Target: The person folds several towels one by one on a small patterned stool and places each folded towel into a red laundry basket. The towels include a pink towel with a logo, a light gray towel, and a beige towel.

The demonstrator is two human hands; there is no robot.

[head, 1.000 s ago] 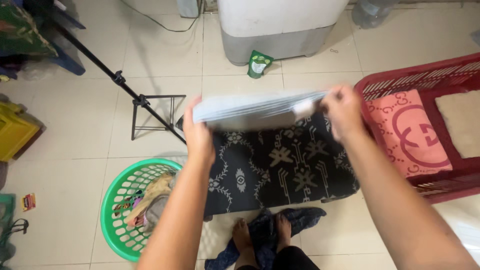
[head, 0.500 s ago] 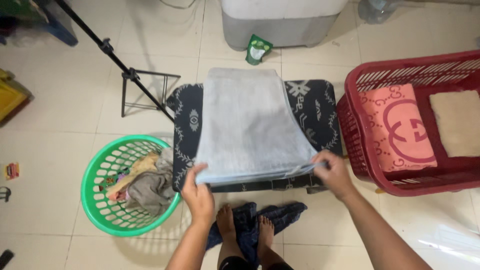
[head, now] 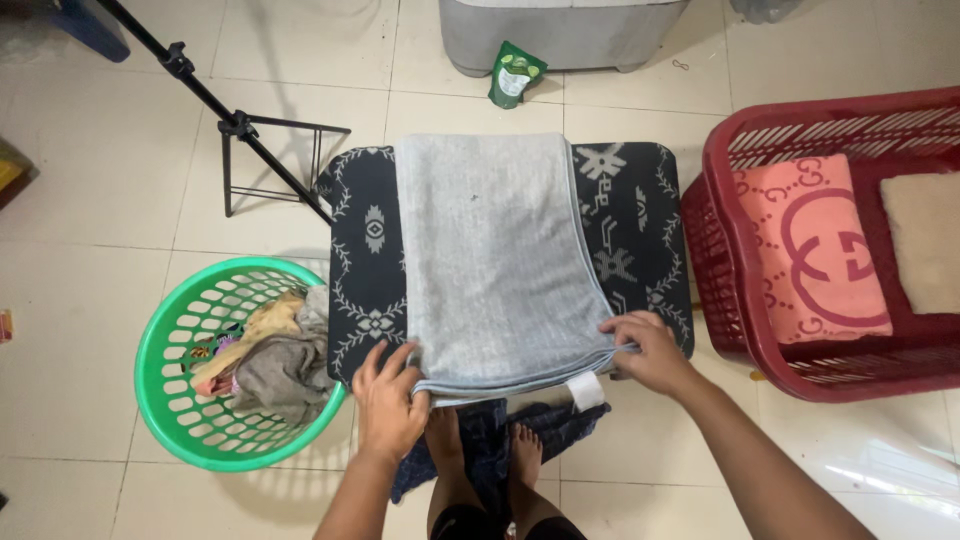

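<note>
Towel (head: 495,250), one, grey, folded, lies on patterned table (head: 640,220), long axis running away from person. Left hand (head: 388,400) and right hand (head: 645,350) pinch its near corners. Baskets: two.

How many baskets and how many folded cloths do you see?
Baskets: 2, a green basket and a red basket
Folded cloths: 3, a grey towel, a pink towel, a beige cloth
Total: 5
</note>
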